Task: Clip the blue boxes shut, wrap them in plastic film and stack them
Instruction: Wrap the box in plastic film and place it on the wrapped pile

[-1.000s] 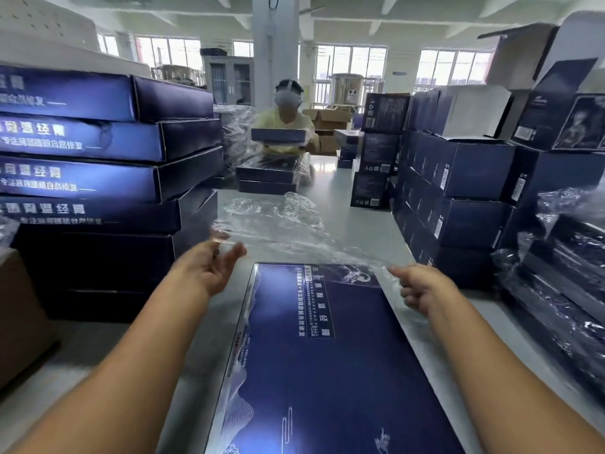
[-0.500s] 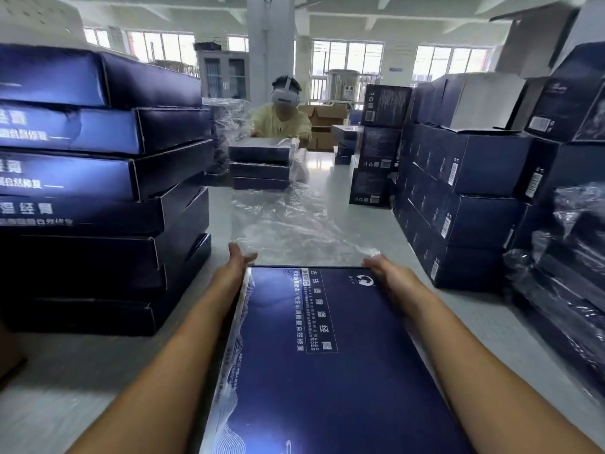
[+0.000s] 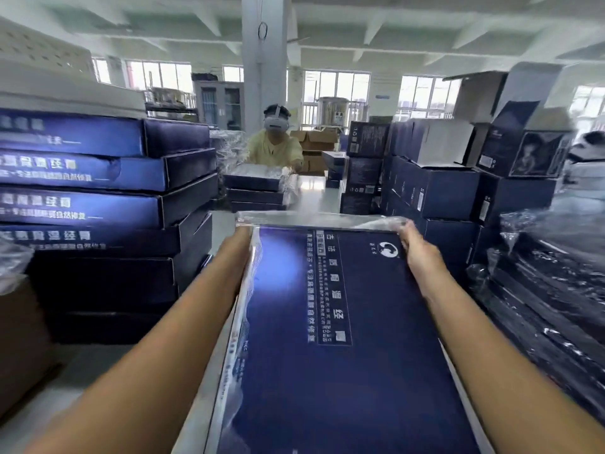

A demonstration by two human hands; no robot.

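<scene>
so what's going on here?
A person is wrapping a blue box in plastic film. The right grip holds the box's far right corner through the film. The left grip is at the far left corner, fingers hidden. Stacked to the left are unwrapped boxes, to the right wrapped boxes. A second person works opposite.

A person (image 3: 276,144) in a yellow top and white headset faces me across the table (image 3: 312,188), before a pillar (image 3: 265,60). Brown cartons (image 3: 316,140) sit beside them. A steel drum (image 3: 334,111) stands near the windows (image 3: 422,93).
</scene>
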